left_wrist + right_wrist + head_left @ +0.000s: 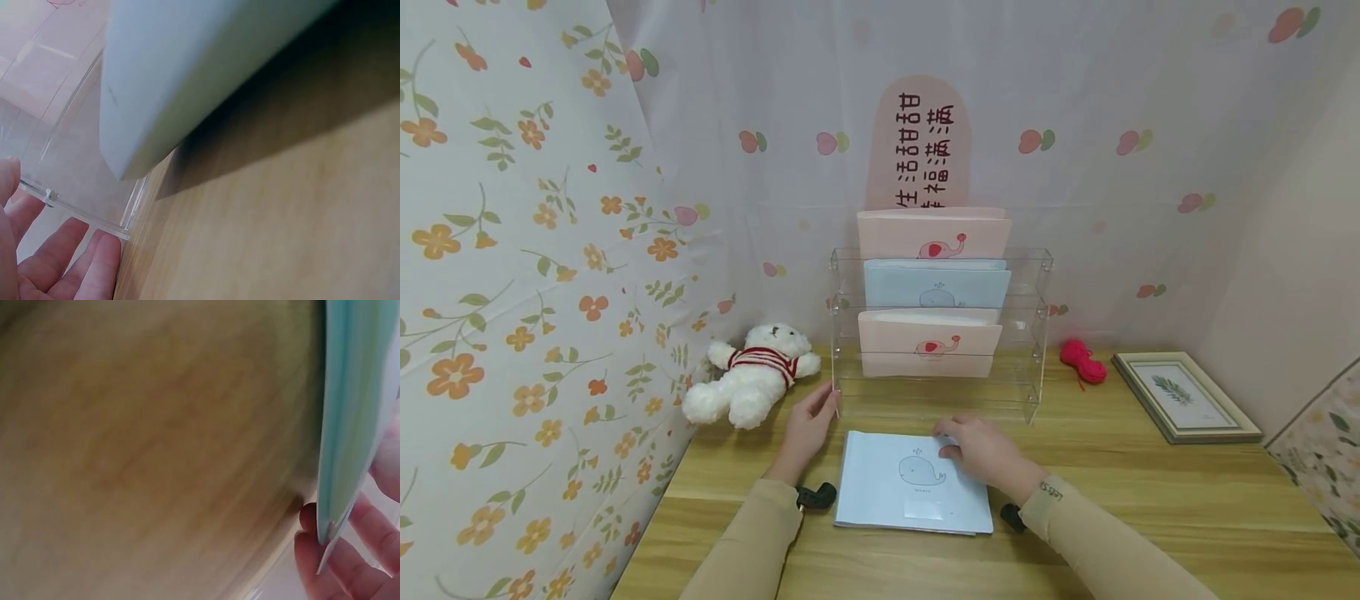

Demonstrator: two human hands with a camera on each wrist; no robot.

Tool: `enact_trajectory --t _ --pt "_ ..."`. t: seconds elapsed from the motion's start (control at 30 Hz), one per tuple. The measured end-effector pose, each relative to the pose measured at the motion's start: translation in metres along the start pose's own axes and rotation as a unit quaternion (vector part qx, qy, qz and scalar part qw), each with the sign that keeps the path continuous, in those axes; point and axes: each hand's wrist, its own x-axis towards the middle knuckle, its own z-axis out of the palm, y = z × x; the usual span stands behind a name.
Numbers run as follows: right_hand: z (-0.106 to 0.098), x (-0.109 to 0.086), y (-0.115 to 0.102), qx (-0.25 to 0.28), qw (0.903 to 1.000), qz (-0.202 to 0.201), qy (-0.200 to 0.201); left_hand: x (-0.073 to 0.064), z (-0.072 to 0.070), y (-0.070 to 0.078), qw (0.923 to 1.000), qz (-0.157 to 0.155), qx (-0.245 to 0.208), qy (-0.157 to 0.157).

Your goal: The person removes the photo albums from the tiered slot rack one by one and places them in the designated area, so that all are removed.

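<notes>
A light-blue folder (pixel 876 492) with a whale drawing lies on the wooden table in front of a clear acrylic rack (pixel 1040 358). My right hand (pixel 983 450) grips its far right corner. In the right wrist view the fingers (pixel 356 569) reach under the folder's layered edge (pixel 350 425), with the thumb on the cover side. My left hand (pixel 808 429) holds the lower left side of the rack. Its fingers (pixel 56 253) lie along the outer face of the clear side panel, the thumb at the front edge. The folder's corner (pixel 150 94) looms close in the left wrist view.
Three folders stand in the rack's tiers: a pink one (pixel 887 350) in front, a blue one (pixel 891 287), and a pink one (pixel 887 237) behind. A white teddy bear (pixel 748 383) lies at left. Red yarn (pixel 1082 362) and a picture frame (pixel 1183 396) lie at right.
</notes>
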Motion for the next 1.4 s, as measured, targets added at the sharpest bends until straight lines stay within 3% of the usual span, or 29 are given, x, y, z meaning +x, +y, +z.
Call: enact_trajectory --t 0.2,0.27,0.33,0.47,0.57,0.63,0.77,0.93,1.1,1.4 --pt "-0.005 -0.001 -0.002 -0.006 0.9999 -0.015 0.004 0.0 0.0 -0.002 1.0 -0.003 -0.004 -0.002" --pt "-0.012 0.0 -0.002 -0.005 0.9987 -0.038 0.034 0.0 0.0 -0.002 1.0 -0.002 -0.002 -0.003" --pt "-0.021 0.003 -0.002 0.0 0.9933 -0.071 0.092 0.0 0.0 -0.002 1.0 -0.003 -0.003 -0.003" --pt "-0.043 0.012 0.001 0.025 0.9631 -0.106 0.246 0.001 -0.001 -0.001 1.0 -0.001 -0.006 -0.003" --pt "-0.062 0.017 0.002 0.07 0.9417 -0.069 0.322 0.001 -0.001 -0.002 1.0 0.003 -0.007 -0.004" --pt "-0.075 0.019 0.003 0.105 0.9319 -0.032 0.345 0.002 -0.001 -0.002 1.0 0.006 -0.003 -0.002" --pt "-0.095 0.021 0.004 0.161 0.9226 0.034 0.349 0.001 -0.001 -0.002 1.0 0.008 -0.001 0.001" --pt "-0.103 0.025 0.014 0.186 0.926 0.082 0.318 0.0 0.0 0.0 1.0 0.006 0.004 0.003" --pt "-0.107 0.031 0.023 0.207 0.9327 0.105 0.276 -0.001 0.0 0.003 1.0 0.001 0.005 0.004" --pt "-0.116 0.044 0.024 0.262 0.9317 0.137 0.211 -0.001 -0.001 0.003 1.0 0.001 0.003 0.003"
